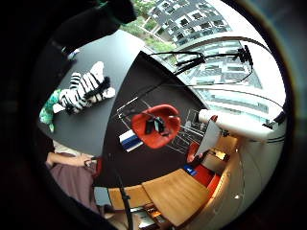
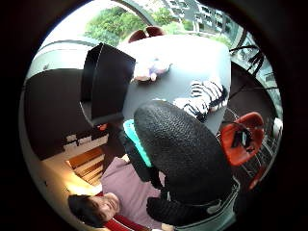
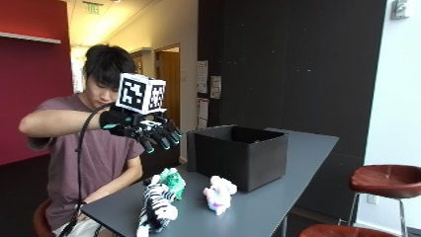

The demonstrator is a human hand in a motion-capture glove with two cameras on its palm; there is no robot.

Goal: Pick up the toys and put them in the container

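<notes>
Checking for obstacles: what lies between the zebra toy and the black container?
In the outside view, the pink toy stands between the zebra toy and the black container.

No readable text anywhere; papers (image 3: 208, 87) on dark wall too small to read.

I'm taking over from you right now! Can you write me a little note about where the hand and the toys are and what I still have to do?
Gloved right hand: raised above the table, beside the black box, fingers relaxed and pointing down, holding nothing.
Toys: the zebra, the green toy next to it, and the pink and white toy all lie on the table in front of the box.
Done: I can't see inside the box, so I can't tell if any toy is in yet.
Left: pick up all three toys and drop them in the box.
</notes>
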